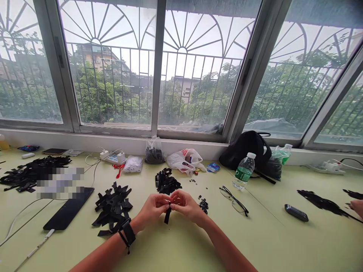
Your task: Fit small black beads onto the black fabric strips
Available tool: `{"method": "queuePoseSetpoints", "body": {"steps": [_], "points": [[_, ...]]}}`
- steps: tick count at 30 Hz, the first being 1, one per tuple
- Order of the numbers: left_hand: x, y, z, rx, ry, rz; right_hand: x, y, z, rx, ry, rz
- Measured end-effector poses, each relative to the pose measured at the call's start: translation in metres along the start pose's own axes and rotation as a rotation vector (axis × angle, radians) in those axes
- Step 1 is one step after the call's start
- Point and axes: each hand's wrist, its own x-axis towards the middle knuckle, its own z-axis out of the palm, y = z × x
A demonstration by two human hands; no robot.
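Note:
A short black fabric strip (pixel 167 217) hangs down between my two hands, its upper end pinched in the fingertips. My left hand (pixel 153 210) is closed on it from the left, thumb and fingers together. From the other side my right hand (pixel 185 205) grips the same end. Whatever small part sits between the fingertips is hidden. Just right of my right hand lies a small heap of black round pieces (pixel 203 204). Behind the hands is a pile of black strips (pixel 167 182), and left of my left wrist another pile of strips (pixel 113 206).
Right of my hands are eyeglasses (pixel 234 200), a water bottle (pixel 244 172) and a dark oval device (pixel 296 212). A black tablet-like device (pixel 69 208) with a white cable lies left. Bags (pixel 185 160) line the window side. Another person's hand (pixel 357 207) shows at far right.

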Motion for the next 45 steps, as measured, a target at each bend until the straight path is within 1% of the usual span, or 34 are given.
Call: {"method": "queuePoseSetpoints", "body": {"steps": [5, 9, 11, 14, 16, 20, 23, 26, 33, 38, 42, 43, 45], "points": [[-0.002, 0.004, 0.001, 0.005, -0.023, 0.027, -0.004, -0.009, 0.001, 0.084, -0.071, 0.039], [-0.003, 0.006, 0.003, -0.021, -0.021, 0.015, -0.003, -0.011, 0.001, 0.135, -0.1, 0.041], [-0.002, 0.005, 0.003, -0.042, 0.001, -0.003, -0.002, -0.008, 0.0, 0.118, -0.067, 0.031], [-0.001, 0.0, 0.002, -0.063, 0.05, -0.019, -0.001, -0.004, 0.0, 0.073, 0.031, -0.008], [0.0, -0.002, 0.001, -0.063, 0.072, -0.037, 0.0, -0.002, 0.001, 0.08, 0.067, -0.037], [0.0, 0.001, 0.001, -0.021, 0.064, -0.13, 0.001, -0.001, 0.004, 0.085, 0.089, -0.087], [0.001, 0.005, 0.002, -0.036, 0.045, -0.173, 0.0, -0.002, 0.005, -0.005, 0.097, -0.12], [0.001, 0.009, 0.001, -0.068, 0.074, -0.188, 0.0, -0.003, 0.006, -0.113, 0.081, -0.135], [0.002, 0.012, -0.003, -0.085, 0.187, -0.15, -0.002, -0.016, 0.003, -0.168, 0.077, -0.099], [0.002, 0.013, -0.004, -0.025, 0.247, -0.08, -0.008, -0.025, -0.002, -0.162, -0.067, -0.099], [0.002, 0.011, -0.006, -0.015, 0.274, -0.06, -0.008, -0.024, 0.0, -0.095, -0.125, -0.097], [0.002, 0.011, -0.006, -0.026, 0.273, -0.056, -0.007, -0.022, 0.001, -0.09, -0.115, -0.093], [0.002, 0.012, -0.006, -0.052, 0.264, -0.048, -0.006, -0.02, 0.004, -0.101, -0.038, -0.088]]}}
